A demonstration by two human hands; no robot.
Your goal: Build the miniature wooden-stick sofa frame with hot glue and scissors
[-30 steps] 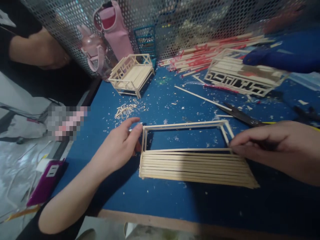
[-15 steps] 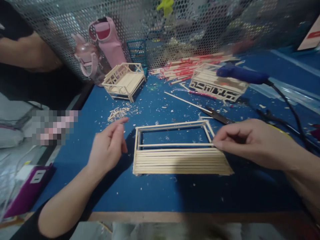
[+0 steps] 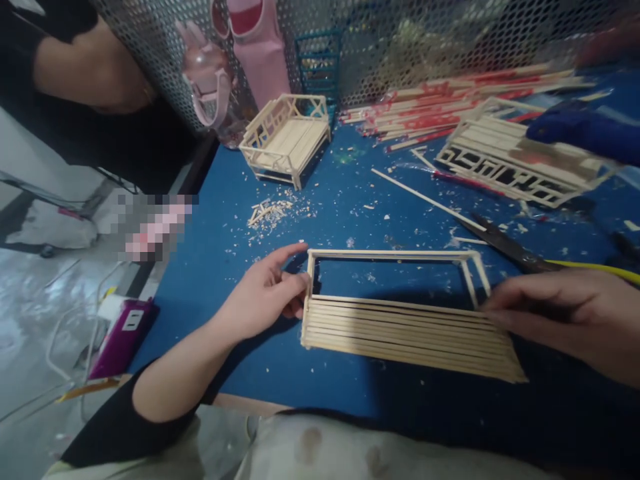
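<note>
Since half a second ago the left hand (image 3: 260, 300) has moved back to the flat rectangular frame of pale wooden sticks (image 3: 400, 320), its loosely curled fingers now touching the frame's left end without clasping it. The frame lies on the blue desk (image 3: 310, 387) near its front edge. The right hand (image 3: 560, 313) presses on the frame's right end, fingers bunched together; whether they pinch a stick I cannot tell. Just beyond lie black scissors (image 3: 505, 243) and a loose thin stick (image 3: 425, 199). Farther back stands a small wooden-stick bench (image 3: 286, 139), and toward the desk's far right corner, a larger lattice stick frame (image 3: 515, 163).
</note>
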